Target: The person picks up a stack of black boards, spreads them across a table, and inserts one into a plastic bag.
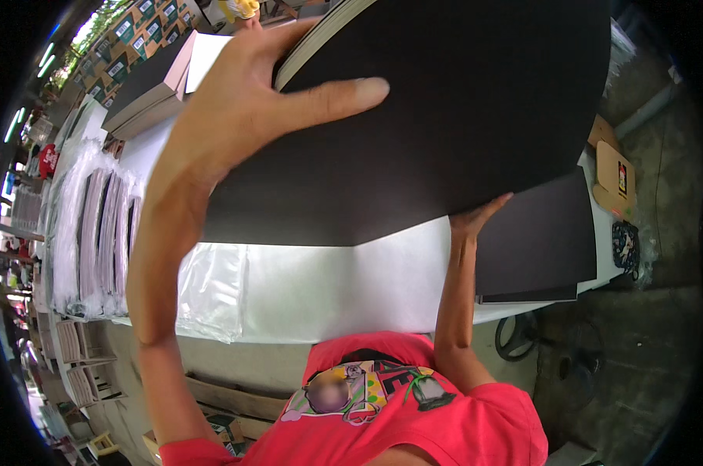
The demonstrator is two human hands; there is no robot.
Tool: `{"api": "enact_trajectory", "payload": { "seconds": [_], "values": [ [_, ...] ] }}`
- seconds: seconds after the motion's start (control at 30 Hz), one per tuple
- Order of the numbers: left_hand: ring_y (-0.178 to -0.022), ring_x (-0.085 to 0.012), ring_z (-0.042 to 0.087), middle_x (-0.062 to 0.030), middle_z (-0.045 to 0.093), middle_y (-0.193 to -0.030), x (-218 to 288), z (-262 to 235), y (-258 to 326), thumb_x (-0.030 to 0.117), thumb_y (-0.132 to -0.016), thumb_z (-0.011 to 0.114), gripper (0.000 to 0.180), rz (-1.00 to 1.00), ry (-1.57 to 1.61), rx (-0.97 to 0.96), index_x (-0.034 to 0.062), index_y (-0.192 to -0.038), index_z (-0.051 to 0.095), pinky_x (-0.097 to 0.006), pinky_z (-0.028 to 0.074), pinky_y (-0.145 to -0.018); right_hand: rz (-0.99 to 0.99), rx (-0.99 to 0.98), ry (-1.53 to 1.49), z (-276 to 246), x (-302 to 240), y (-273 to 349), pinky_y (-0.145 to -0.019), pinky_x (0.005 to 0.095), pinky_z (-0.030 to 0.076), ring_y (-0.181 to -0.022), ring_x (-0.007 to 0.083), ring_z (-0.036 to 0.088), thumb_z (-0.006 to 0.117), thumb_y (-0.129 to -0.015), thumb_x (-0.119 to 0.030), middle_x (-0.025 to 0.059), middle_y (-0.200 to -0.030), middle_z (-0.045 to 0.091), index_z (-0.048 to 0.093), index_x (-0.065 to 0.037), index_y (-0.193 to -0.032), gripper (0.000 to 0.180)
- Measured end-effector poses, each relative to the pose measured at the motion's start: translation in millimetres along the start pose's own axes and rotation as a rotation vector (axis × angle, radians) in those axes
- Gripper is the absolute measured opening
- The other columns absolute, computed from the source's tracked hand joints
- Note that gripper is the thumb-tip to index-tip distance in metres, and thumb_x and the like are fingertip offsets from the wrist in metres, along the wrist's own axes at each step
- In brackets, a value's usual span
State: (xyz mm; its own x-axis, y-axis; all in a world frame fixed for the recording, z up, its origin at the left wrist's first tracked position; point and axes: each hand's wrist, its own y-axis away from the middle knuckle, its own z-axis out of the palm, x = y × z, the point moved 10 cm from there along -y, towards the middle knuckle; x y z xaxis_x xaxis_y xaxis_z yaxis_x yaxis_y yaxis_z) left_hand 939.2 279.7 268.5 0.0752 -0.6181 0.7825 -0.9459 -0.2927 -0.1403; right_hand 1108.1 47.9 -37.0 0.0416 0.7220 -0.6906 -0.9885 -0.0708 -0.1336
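Note:
A thick stack of large black sheets with pale cut edges is held up in front of me, its near edge raised off the white table. My left hand grips the stack's upper left edge, thumb lying across the black face and fingers hidden behind the pale edges. At the lower right edge, my right hand holds the stack from beneath; most of its fingers are out of sight behind it. Black sheets lie on the table just right of my right hand.
A flat clear plastic bag lies at the table's near left, beside plastic-wrapped stacks. Farther back sits another thick black-topped stack, with cardboard boxes behind. A brown carton is at the right edge; a person in yellow stands beyond.

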Motion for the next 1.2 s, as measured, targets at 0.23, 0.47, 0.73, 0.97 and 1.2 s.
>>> {"api": "enact_trajectory", "payload": {
  "seconds": [0.23,0.47,0.73,0.97,1.2],
  "values": [
    [-0.100,-0.0179,0.060,-0.0106,0.065,-0.103,38.9,26.5,-11.7,0.035,-0.068,0.082,0.067,0.203,0.126,-0.150,0.0014,-0.122,0.059,-0.029,0.045,-0.090,-0.039,0.036,-0.033,-17.4,4.1,-5.3,-0.111,0.0456,0.030,-0.137,0.0287,0.028,0.037,-0.081,-0.080,0.0088,-0.149,0.029,0.025,-0.018,-0.148,0.091],
    [-0.103,-0.0190,0.059,-0.0129,0.064,-0.108,15.6,19.6,-9.5,0.036,-0.069,0.081,0.070,0.214,0.049,-0.108,-0.0016,-0.123,0.057,-0.032,0.046,-0.090,-0.053,0.076,0.116,-1.2,-9.8,7.3,-0.112,0.0456,0.029,-0.138,0.0301,0.027,0.037,-0.079,-0.082,0.0093,-0.150,0.029,0.023,-0.017,-0.149,0.096],
    [-0.115,-0.0216,0.055,-0.0100,0.057,-0.123,-180.2,-75.6,76.6,0.031,-0.072,0.081,0.075,0.275,0.767,0.538,0.0017,-0.132,0.048,-0.037,0.043,-0.099,-0.202,-0.273,0.287,97.6,-119.6,-58.4,-0.100,0.0404,0.043,-0.120,0.0249,0.051,0.066,-0.080,-0.059,0.0124,-0.131,0.052,0.041,-0.001,-0.137,0.085],
    [-0.124,-0.0260,0.048,-0.0071,0.052,-0.134,-307.2,-25.1,103.7,0.036,-0.074,0.080,0.072,0.358,1.411,0.443,0.0041,-0.132,0.050,-0.043,0.036,-0.108,-0.189,-0.840,0.737,283.4,-190.0,-3.7,-0.097,0.0354,0.042,-0.108,0.0251,0.058,0.075,-0.078,-0.036,0.0200,-0.115,0.062,0.058,-0.003,-0.125,0.060],
    [-0.128,-0.0278,0.044,-0.0054,0.052,-0.136,-384.2,28.7,145.6,0.023,-0.072,0.081,0.060,0.404,1.773,0.489,0.0070,-0.125,0.058,-0.046,0.025,-0.115,-0.647,-0.927,1.315,369.9,-136.0,93.0,-0.071,0.0369,0.052,-0.079,0.0256,0.066,0.076,-0.074,-0.050,0.0150,-0.091,0.070,0.067,0.002,-0.105,0.061]
  ]
}}
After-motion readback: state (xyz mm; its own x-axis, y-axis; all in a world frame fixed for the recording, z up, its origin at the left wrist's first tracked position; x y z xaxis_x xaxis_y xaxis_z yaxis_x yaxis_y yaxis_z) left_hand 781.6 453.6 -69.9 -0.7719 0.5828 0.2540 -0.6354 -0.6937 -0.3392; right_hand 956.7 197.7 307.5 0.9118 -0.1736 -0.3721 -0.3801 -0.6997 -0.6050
